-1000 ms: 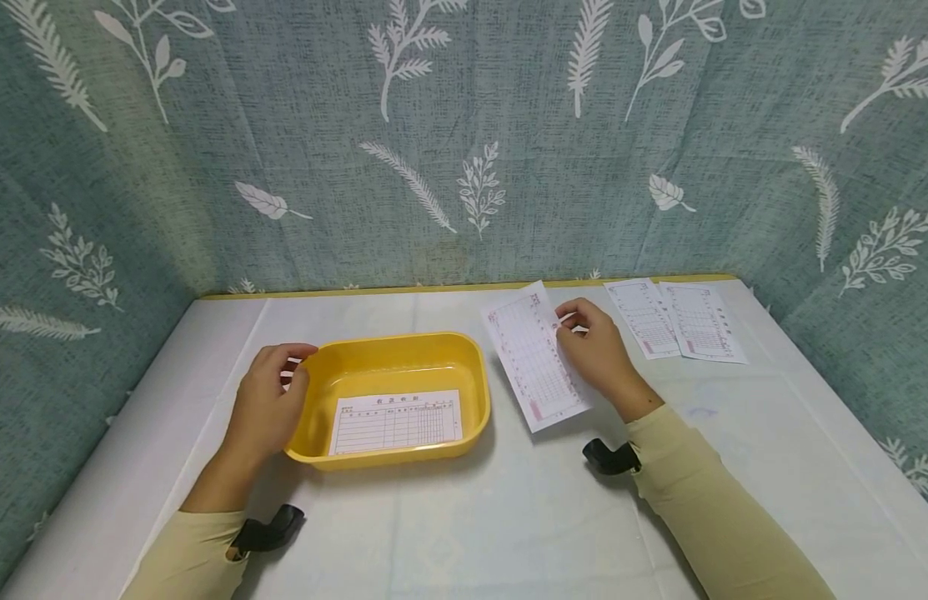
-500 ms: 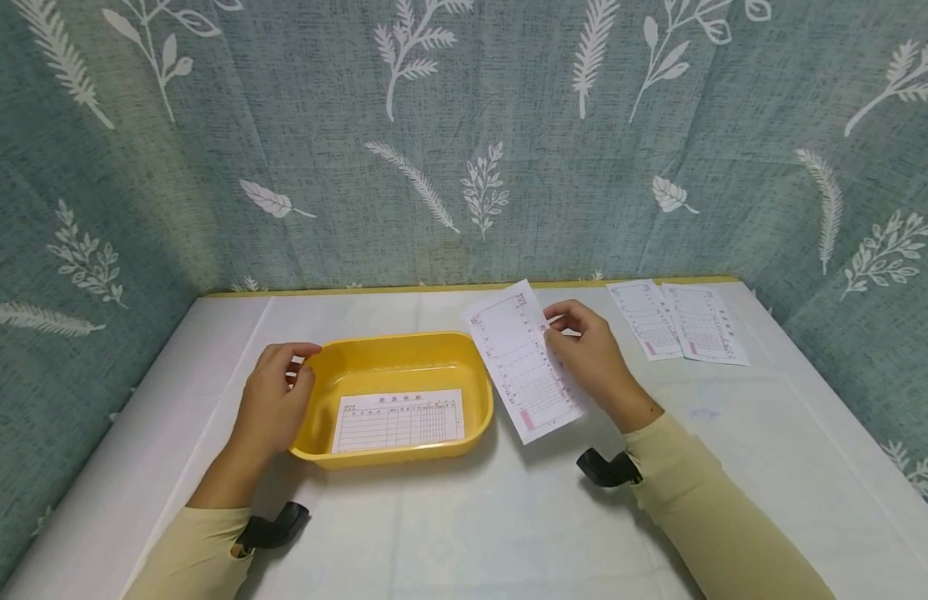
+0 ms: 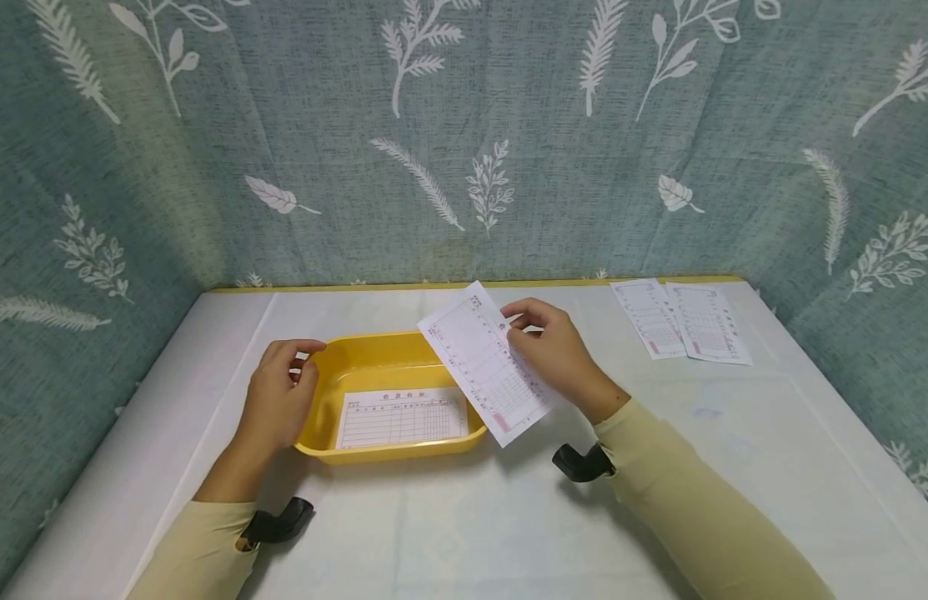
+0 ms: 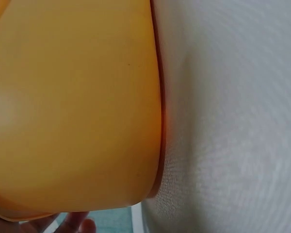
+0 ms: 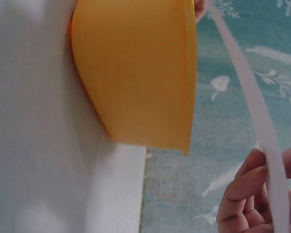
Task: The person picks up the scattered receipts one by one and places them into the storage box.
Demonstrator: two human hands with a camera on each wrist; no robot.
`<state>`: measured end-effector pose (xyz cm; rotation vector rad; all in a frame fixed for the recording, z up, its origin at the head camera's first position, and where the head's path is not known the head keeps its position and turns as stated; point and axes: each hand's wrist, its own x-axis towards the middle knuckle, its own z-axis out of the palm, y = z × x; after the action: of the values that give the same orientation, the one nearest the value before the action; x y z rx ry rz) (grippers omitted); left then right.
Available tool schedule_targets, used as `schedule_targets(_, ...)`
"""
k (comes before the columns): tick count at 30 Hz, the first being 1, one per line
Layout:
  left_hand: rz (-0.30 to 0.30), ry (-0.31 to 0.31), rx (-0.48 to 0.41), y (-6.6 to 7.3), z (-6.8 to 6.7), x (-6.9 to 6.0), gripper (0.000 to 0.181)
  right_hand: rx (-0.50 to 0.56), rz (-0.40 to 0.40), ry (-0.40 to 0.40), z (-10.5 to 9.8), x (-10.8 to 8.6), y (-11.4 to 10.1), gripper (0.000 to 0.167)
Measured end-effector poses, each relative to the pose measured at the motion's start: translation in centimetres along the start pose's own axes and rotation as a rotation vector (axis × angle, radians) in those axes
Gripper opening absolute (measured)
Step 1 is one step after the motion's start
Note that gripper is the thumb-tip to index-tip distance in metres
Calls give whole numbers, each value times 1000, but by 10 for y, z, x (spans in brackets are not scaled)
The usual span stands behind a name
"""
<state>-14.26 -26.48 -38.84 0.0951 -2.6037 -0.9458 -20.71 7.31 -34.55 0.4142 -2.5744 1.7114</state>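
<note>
While L hand [image 3: 278, 398] grips yellow tray [image 3: 369, 352] by L end, R hand [image 3: 552, 350] pinches printed slip [image 3: 479, 362] tilted over tray's R end, w/ another slip [image 3: 399, 418] inside & 2 more slips [image 3: 707, 323] back R.

Some screened-off indoor spot, whether home or office I cannot tell: blue-green cloth [image 3: 321, 100] printed with white leaves fills the upper frame and both sides, enclosing a white-covered table [image 3: 433, 525] below.
</note>
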Motion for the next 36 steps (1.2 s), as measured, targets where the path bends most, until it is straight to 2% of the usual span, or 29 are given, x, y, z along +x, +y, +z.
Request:
schedule_targets(9,-3,-2,-5,0,1,1,31,-51,-8,-91,9,10,-10,32)
schedule_targets(17,-12,-6,-7,-1,1,1,30,-43,33,-199,21,19,-13,24)
schedule_targets(21,-17,-5,-7,-1,1,1,29,-48,28,-237,28,23,-15,23)
schedule_targets(32,-23,-13,-14,-2,1,1,30,-109,40,-278,43,32,-15,15)
schedule_targets(36,-20,-14,-11,-1,1,1,30,-117,25,-286,46,34,-15,19)
